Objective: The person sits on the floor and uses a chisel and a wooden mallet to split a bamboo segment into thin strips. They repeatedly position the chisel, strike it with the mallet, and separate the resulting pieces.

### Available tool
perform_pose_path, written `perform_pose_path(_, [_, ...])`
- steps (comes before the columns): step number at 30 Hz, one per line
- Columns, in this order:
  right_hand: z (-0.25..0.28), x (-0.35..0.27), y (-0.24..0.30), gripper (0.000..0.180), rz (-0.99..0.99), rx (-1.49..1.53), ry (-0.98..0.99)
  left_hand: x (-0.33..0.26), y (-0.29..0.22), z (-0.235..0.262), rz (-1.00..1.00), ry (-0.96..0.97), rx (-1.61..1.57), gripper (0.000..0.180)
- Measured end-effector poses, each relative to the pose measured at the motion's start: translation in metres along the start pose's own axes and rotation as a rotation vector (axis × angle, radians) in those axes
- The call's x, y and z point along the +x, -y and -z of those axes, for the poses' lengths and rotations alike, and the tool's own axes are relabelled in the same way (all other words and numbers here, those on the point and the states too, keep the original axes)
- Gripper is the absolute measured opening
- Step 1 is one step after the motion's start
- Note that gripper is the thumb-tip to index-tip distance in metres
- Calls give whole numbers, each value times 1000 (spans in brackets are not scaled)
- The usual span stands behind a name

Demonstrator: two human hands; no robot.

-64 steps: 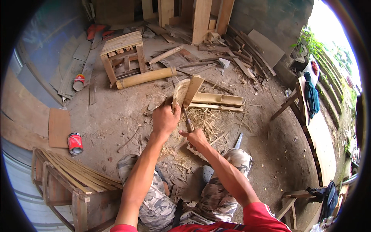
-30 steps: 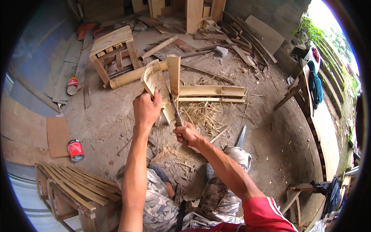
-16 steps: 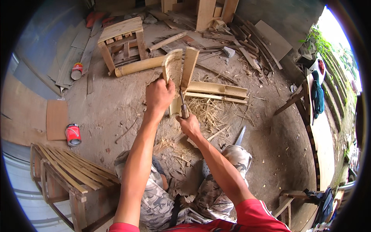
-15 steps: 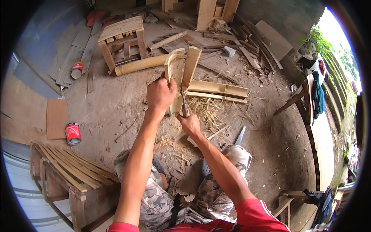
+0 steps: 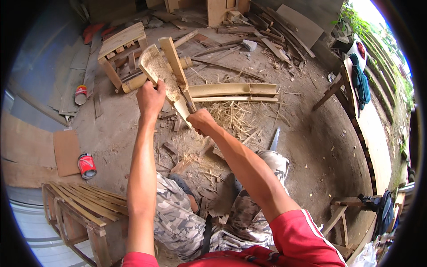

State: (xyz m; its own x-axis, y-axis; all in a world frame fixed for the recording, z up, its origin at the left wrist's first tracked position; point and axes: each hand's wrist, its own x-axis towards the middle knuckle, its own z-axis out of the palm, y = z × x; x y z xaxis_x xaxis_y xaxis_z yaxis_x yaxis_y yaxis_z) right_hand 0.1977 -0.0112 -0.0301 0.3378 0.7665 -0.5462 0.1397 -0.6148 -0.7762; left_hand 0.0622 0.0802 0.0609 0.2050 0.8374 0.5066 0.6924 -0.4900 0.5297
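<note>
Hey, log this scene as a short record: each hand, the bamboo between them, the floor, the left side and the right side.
Left hand: gripping the edge of a curved bamboo piece
Right hand: closed round a tool handle
Bamboo: strip beside the curved piece, top ends apart
Floor: pale shavings; hollow bamboo length; pointed blade by the right knee
Left side: red can; slatted stool; slatted bench
Right side: teal bundle on a wooden bench

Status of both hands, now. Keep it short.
Left hand: closed, holding the edge of the split bamboo.
Right hand: closed, holding the tool handle.
</note>
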Motion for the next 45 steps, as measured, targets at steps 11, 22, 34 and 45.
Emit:
perform_pose_path(11, [-28, -7, -38, 28, 111, 445, 192, -1, 24, 4, -66, -2, -129, 53])
perform_pose_path(22, [-18, 10, -51, 18, 124, 774, 373, -2, 1, 4, -48, 43, -120, 40])
perform_pose_path(34, [-72, 7, -112, 34, -129, 1022, 460, 5, 26, 1, 109, -41, -68, 36])
perform_pose_path(45, [-29, -3, -140, 27, -166, 710, 145, 9, 21, -6, 87, -81, -105, 37])
